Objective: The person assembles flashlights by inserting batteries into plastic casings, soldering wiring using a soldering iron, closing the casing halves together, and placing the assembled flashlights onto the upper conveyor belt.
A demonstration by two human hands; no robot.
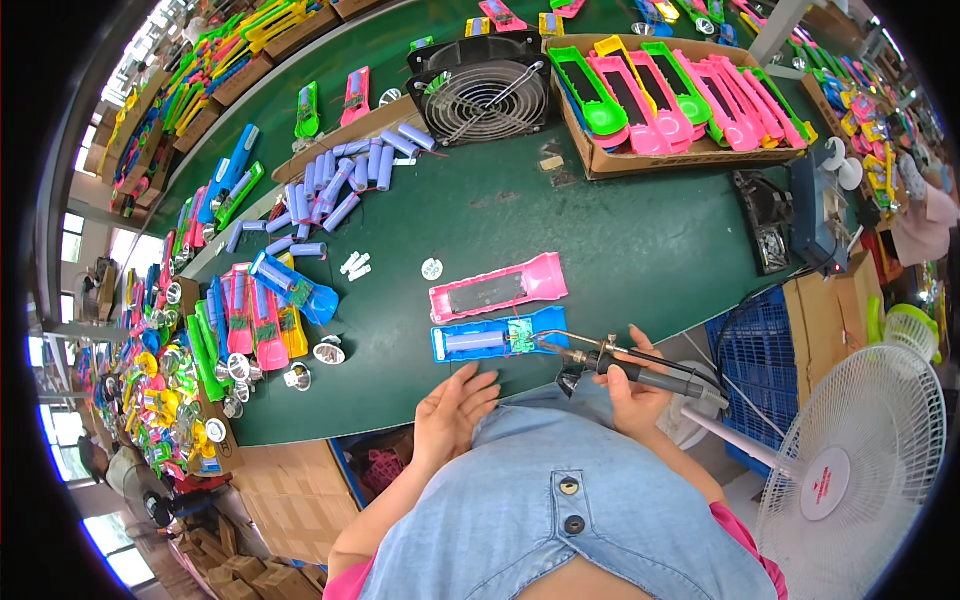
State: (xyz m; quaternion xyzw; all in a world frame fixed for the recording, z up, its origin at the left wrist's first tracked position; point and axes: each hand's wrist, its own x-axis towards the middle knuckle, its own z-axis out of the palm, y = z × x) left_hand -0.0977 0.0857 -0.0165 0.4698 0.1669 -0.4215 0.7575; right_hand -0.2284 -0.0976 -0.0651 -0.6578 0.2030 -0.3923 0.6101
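A blue plastic flashlight shell [552, 321] lies open side up near the front of the green bench. Inside it are a lilac cylindrical battery [474, 342] and a small green circuit board [520, 335]. In my right hand [637, 400] is a soldering iron [652, 376] with a thin feed tube, its tip close to the board end of the shell; I cannot tell if it touches. My left hand [456, 410], fingers extended and holding nothing, rests at the bench edge just below the shell. Behind the blue shell sits a pink shell [543, 279] with a dark strip.
Loose lilac batteries [340, 180] are heaped at the back left, near a black fan [484, 90]. A cardboard box [640, 165] of pink and green shells stands behind. Filled shells [268, 330] and reflectors [329, 350] lie left. A white fan [850, 470] stands right.
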